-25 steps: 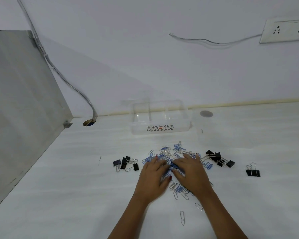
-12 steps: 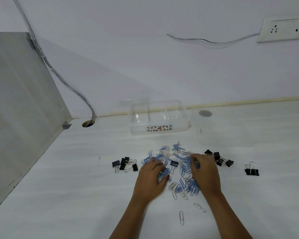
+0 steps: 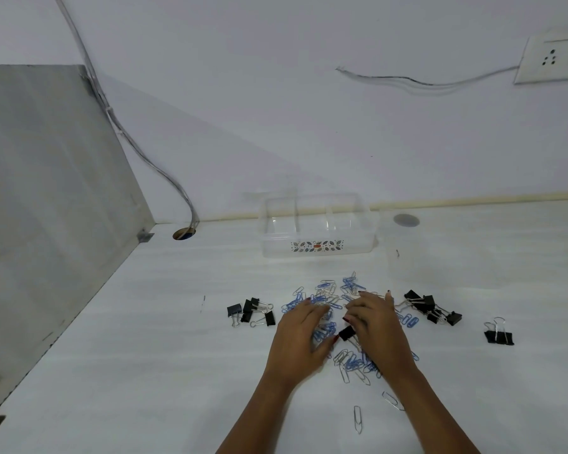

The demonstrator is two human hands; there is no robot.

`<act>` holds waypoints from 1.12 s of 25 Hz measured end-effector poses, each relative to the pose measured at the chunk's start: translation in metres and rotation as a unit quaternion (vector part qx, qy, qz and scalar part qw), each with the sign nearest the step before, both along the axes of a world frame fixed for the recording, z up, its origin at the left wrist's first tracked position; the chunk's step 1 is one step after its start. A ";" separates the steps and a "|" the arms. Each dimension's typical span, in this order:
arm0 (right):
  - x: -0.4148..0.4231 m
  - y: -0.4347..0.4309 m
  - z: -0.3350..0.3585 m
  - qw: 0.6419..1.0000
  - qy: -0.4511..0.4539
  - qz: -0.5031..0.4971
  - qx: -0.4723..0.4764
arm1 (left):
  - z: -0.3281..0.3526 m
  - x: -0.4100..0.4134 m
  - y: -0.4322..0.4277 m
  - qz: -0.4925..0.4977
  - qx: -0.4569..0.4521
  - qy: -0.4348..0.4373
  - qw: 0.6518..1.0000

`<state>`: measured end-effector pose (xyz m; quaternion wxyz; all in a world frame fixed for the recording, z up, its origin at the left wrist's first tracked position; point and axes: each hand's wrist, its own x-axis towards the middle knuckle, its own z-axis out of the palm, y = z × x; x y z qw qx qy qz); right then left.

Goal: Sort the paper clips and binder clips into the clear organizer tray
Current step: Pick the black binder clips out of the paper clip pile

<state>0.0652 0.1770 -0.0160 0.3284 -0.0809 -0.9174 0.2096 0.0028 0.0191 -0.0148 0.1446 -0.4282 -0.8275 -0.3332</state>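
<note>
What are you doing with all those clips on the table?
A person is sorting a mixed heap of blue and silver wire paper clips on a white table. Both hands are spread low over the heap: the left hand and the right hand, with one small black binder clip between them. More black binder clips lie in a left cluster, a right cluster, and a lone one far right. The clear plastic organizer tray behind looks empty.

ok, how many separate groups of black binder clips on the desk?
4: a left cluster, a right cluster, a far-right pair, and one single between the hands. More may be hidden in the paper clips.
</note>
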 end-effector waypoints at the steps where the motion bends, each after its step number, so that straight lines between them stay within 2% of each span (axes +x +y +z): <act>1: 0.001 -0.002 0.000 1.000 -0.007 0.005 0.010 | 0.000 -0.001 0.001 -0.007 -0.010 0.010 1.000; 4: 0.007 -0.007 -0.001 0.998 -0.057 0.035 -0.005 | -0.003 -0.005 0.002 -0.033 -0.018 0.031 0.999; 8: 0.021 -0.004 -0.004 0.995 -0.088 0.045 0.002 | -0.005 -0.009 0.001 -0.022 0.038 -0.005 0.999; 16: 0.020 -0.011 0.011 0.993 -0.077 0.072 -0.060 | 0.000 -0.005 -0.002 -0.049 0.052 -0.006 0.997; 18: 0.021 -0.015 0.019 0.991 -0.050 0.077 -0.094 | 0.003 -0.001 -0.005 -0.037 0.062 -0.057 0.996; 20: 0.021 -0.022 0.029 0.980 -0.002 0.067 -0.188 | 0.012 0.004 -0.004 -0.031 0.089 -0.176 0.980; 22: 0.019 -0.030 0.038 0.959 0.026 0.077 -0.270 | 0.028 0.006 0.000 -0.052 0.132 -0.327 0.934; 24: 0.016 -0.035 0.041 0.953 0.039 0.092 -0.287 | 0.041 0.003 0.005 -0.063 0.148 -0.423 0.892; 26: 0.015 -0.038 0.044 0.940 0.015 0.133 -0.314 | 0.045 -0.003 0.002 -0.051 0.180 -0.479 0.858; 27: 0.016 -0.038 0.044 0.939 -0.006 0.152 -0.310 | 0.046 -0.005 -0.003 -0.018 0.197 -0.474 0.858; 28: 0.017 -0.036 0.044 0.944 -0.022 0.159 -0.289 | 0.047 -0.011 -0.011 0.040 0.212 -0.437 0.873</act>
